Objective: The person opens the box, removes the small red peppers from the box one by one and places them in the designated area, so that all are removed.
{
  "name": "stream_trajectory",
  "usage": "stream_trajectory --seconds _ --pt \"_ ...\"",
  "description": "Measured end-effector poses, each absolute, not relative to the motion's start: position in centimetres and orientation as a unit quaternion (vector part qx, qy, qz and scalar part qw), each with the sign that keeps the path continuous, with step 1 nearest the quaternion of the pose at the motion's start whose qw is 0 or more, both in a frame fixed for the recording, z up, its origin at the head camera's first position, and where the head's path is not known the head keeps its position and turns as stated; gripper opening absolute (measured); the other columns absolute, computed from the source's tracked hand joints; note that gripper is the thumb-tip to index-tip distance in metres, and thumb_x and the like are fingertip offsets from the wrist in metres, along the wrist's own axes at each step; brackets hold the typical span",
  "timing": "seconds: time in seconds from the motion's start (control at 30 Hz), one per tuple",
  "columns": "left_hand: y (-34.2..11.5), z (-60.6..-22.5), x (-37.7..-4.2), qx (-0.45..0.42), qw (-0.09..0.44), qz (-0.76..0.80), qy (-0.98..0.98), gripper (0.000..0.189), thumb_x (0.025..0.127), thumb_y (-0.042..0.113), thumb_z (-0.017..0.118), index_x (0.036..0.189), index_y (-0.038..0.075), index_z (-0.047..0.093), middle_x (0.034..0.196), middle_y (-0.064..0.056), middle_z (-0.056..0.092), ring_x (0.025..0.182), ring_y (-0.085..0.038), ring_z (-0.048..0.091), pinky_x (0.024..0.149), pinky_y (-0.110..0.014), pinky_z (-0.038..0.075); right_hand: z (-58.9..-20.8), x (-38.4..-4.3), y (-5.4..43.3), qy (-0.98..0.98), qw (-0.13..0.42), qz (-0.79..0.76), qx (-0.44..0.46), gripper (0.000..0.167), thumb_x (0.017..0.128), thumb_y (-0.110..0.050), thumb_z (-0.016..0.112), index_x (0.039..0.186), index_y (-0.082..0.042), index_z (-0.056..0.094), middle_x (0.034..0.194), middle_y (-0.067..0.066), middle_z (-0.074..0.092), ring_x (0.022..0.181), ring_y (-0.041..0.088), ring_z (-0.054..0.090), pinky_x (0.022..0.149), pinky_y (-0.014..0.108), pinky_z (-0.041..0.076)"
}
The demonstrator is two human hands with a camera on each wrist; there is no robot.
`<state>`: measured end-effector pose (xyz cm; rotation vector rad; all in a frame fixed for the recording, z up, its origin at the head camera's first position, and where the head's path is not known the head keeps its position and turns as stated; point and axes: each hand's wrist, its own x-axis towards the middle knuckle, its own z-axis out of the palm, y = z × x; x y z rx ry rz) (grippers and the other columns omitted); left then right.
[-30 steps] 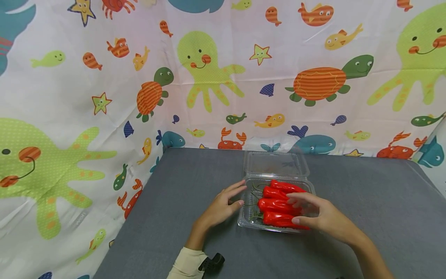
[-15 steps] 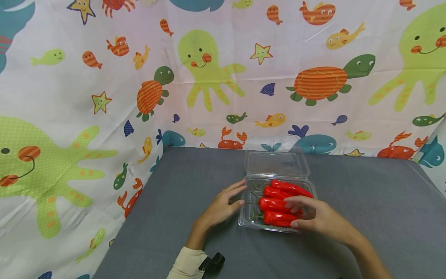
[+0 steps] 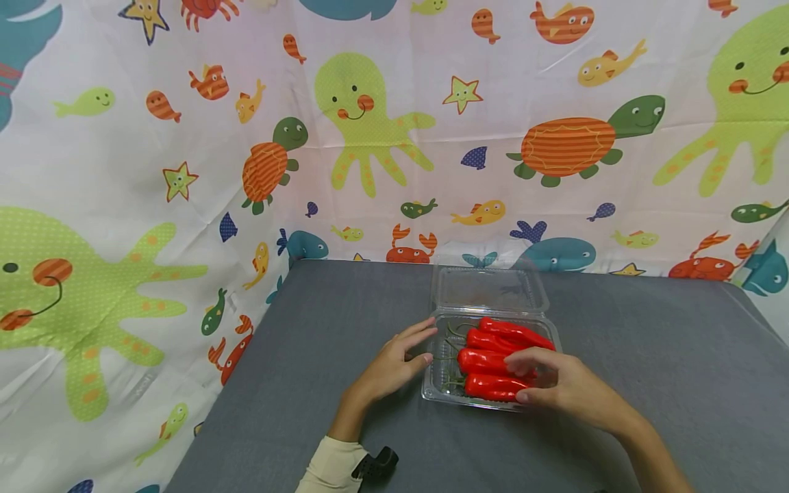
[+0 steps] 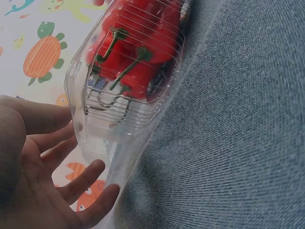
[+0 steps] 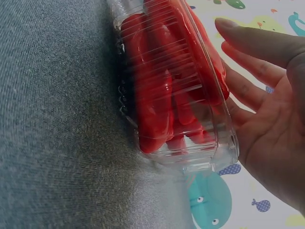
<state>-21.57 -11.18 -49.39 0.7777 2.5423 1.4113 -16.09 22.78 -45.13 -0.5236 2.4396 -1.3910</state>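
Several glossy red peppers [image 3: 493, 388] with green stems lie side by side in a clear plastic clamshell box [image 3: 434, 394], stems to the left. Its lid [image 3: 490, 291] is folded back flat behind it. My left hand [image 3: 394, 366] stays at the box's left side, fingers spread loosely near the rim, as the left wrist view also shows. Over the right end of the box is my right hand [image 3: 567, 387], thumb and fingers apart at the pepper tips, which it partly hides. In the right wrist view, the pepper tips [image 5: 152, 129] lie inside the box wall.
A grey cloth covers the table [image 3: 345, 301]. Behind and to the left hangs a white curtain [image 3: 394, 123] printed with sea animals, meeting the table's back edge just beyond the lid. A black strap [image 3: 376, 465] sits on the left wrist.
My right hand has shifted slightly left over the box, and the nearest pepper's tip, which stuck out past the hand earlier, no longer shows there. My left hand has stayed in place.
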Motion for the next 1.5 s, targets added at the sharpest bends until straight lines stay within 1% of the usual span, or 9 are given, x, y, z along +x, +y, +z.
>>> stream_trajectory --seconds 0.27,0.5,0.6,0.8,0.83,1.07,1.23,1.37,1.5 --pt "-11.2 -49.4 -21.5 0.256 0.066 0.468 0.843 0.054 0.104 0.018 0.064 0.156 0.013 0.054 0.169 0.006 0.040 0.157 -0.023 0.036 0.125 -0.063 0.026 -45.2 -16.1 22.9 0.854 0.155 -0.466 -0.170 0.051 0.091 -0.033 0.082 0.134 -0.009 0.068 0.117 0.007 0.071 0.103 0.028 0.065 0.082 0.028 0.061" --pt "-11.2 -49.4 -21.4 0.255 0.065 0.466 0.845 0.054 0.104 0.018 0.064 0.156 0.012 0.054 0.169 0.005 0.041 0.157 -0.023 0.035 0.127 -0.064 0.020 -45.2 -16.2 23.1 0.863 0.177 -0.448 -0.152 0.056 0.089 -0.037 0.082 0.135 -0.008 0.069 0.116 0.007 0.072 0.101 0.026 0.066 0.079 0.029 0.061" --pt "-11.2 -49.3 -21.4 0.255 0.065 0.466 0.845 0.054 0.104 0.018 0.064 0.156 0.013 0.054 0.169 0.005 0.041 0.157 -0.023 0.035 0.126 -0.064 0.022 -45.1 -16.1 23.0 0.866 0.183 -0.442 -0.144 0.058 0.088 -0.037 0.084 0.136 -0.007 0.069 0.117 0.007 0.072 0.100 0.025 0.066 0.079 0.029 0.061" --pt "-11.1 -49.3 -21.5 0.253 0.067 0.470 0.843 0.054 0.103 0.018 0.064 0.156 0.013 0.054 0.169 0.006 0.040 0.157 -0.022 0.036 0.122 -0.061 0.034 -45.1 -16.1 22.9 0.871 0.180 -0.435 -0.141 0.056 0.087 -0.034 0.086 0.134 -0.008 0.070 0.113 0.006 0.073 0.096 0.025 0.065 0.077 0.029 0.061" --pt "-11.1 -49.3 -21.5 0.253 0.068 0.471 0.843 0.054 0.103 0.019 0.064 0.156 0.013 0.054 0.169 0.006 0.040 0.157 -0.022 0.036 0.121 -0.060 0.036 -45.1 -16.1 22.9 0.871 0.178 -0.435 -0.143 0.055 0.087 -0.033 0.086 0.134 -0.008 0.070 0.114 0.006 0.074 0.097 0.025 0.065 0.077 0.029 0.061" --pt "-11.2 -49.2 -21.6 0.256 0.069 0.472 0.841 0.054 0.104 0.018 0.064 0.156 0.012 0.054 0.169 0.005 0.041 0.157 -0.022 0.036 0.118 -0.059 0.040 -44.9 -16.3 23.4 0.866 0.160 -0.442 -0.169 0.045 0.092 -0.027 0.081 0.133 -0.011 0.070 0.118 0.008 0.072 0.098 0.027 0.062 0.074 0.029 0.058" --pt "-11.2 -49.3 -21.6 0.257 0.068 0.470 0.841 0.054 0.104 0.018 0.064 0.157 0.012 0.054 0.169 0.006 0.040 0.157 -0.023 0.036 0.117 -0.058 0.041 -44.7 -16.4 23.8 0.856 0.139 -0.468 -0.170 0.046 0.094 -0.023 0.079 0.136 -0.010 0.068 0.125 0.013 0.070 0.105 0.030 0.063 0.075 0.031 0.060" --pt "-11.2 -49.3 -21.6 0.256 0.069 0.468 0.843 0.054 0.104 0.017 0.064 0.157 0.011 0.053 0.170 0.005 0.040 0.157 -0.023 0.036 0.118 -0.058 0.041 -44.9 -16.4 24.2 0.848 0.122 -0.491 -0.160 0.047 0.096 -0.022 0.077 0.140 -0.009 0.065 0.130 0.015 0.070 0.112 0.031 0.066 0.081 0.029 0.061" --pt "-11.2 -49.2 -21.6 0.253 0.072 0.469 0.843 0.054 0.104 0.017 0.064 0.157 0.011 0.053 0.170 0.005 0.040 0.157 -0.024 0.036 0.118 -0.058 0.041 -44.9 -16.4 24.6 0.836 0.116 -0.517 -0.141 0.051 0.098 -0.022 0.076 0.144 -0.006 0.062 0.134 0.018 0.069 0.114 0.031 0.068 0.083 0.030 0.063"
